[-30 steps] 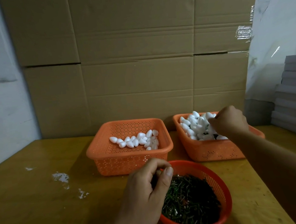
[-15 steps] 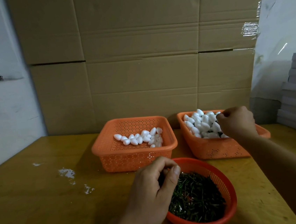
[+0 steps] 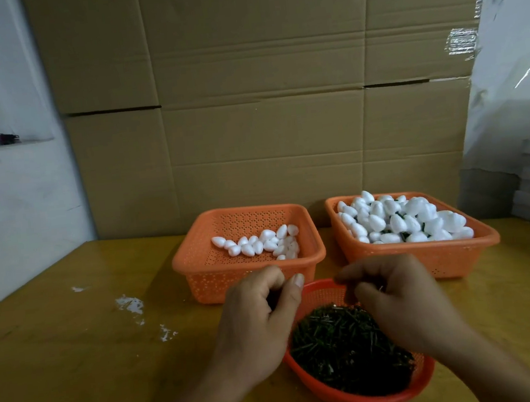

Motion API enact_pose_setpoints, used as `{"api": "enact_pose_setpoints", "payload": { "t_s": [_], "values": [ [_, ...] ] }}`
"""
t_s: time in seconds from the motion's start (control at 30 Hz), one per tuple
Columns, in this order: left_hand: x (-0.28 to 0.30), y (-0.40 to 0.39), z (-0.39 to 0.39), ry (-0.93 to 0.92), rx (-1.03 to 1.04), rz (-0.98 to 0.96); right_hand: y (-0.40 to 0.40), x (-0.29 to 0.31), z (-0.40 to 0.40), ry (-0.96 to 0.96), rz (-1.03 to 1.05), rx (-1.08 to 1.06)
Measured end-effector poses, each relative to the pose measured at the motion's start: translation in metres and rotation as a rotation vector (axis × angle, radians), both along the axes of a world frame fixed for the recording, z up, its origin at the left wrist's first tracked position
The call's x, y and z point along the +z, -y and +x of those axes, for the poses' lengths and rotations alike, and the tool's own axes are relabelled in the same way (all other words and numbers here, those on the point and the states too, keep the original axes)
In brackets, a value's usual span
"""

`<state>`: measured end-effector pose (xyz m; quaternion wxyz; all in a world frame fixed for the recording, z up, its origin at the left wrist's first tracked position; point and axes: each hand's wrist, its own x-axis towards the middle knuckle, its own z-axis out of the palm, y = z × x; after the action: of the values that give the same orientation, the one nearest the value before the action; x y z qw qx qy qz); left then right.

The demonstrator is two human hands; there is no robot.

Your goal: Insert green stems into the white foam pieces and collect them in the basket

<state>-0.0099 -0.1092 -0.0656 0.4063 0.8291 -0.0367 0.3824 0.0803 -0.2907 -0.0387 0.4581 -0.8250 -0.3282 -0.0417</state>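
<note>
right hand (image 3: 402, 304) back from foam basket (image 3: 426, 259) | both grips curled, contents unclear

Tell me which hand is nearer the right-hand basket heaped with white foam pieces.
Right. The right hand hovers over the round stem bowl, just in front of the full basket. The left hand sits further left, in front of the other basket.
</note>
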Motion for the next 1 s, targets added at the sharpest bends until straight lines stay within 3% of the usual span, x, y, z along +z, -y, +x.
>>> {"api": "enact_pose_setpoints", "payload": {
  "t_s": [0.23, 0.43, 0.6, 0.77, 1.0],
  "values": [
    [0.025, -0.034, 0.016, -0.068, 0.172, 0.012, 0.0, -0.004, -0.009, 0.15, -0.287, 0.085],
    [0.064, -0.065, 0.074, -0.379, 0.25, 0.162, -0.001, -0.004, -0.013, 0.199, -0.301, 0.158],
    [0.067, -0.076, 0.127, -0.743, 0.141, 0.278, 0.0, -0.004, -0.013, 0.223, -0.327, 0.145],
    [0.057, -0.079, 0.158, -0.906, 0.169, 0.537, 0.002, -0.004, -0.009, 0.238, -0.326, 0.088],
    [0.048, -0.077, 0.175, -1.028, 0.207, 0.699, 0.003, -0.005, -0.006, 0.245, -0.356, 0.075]
  ]
}}
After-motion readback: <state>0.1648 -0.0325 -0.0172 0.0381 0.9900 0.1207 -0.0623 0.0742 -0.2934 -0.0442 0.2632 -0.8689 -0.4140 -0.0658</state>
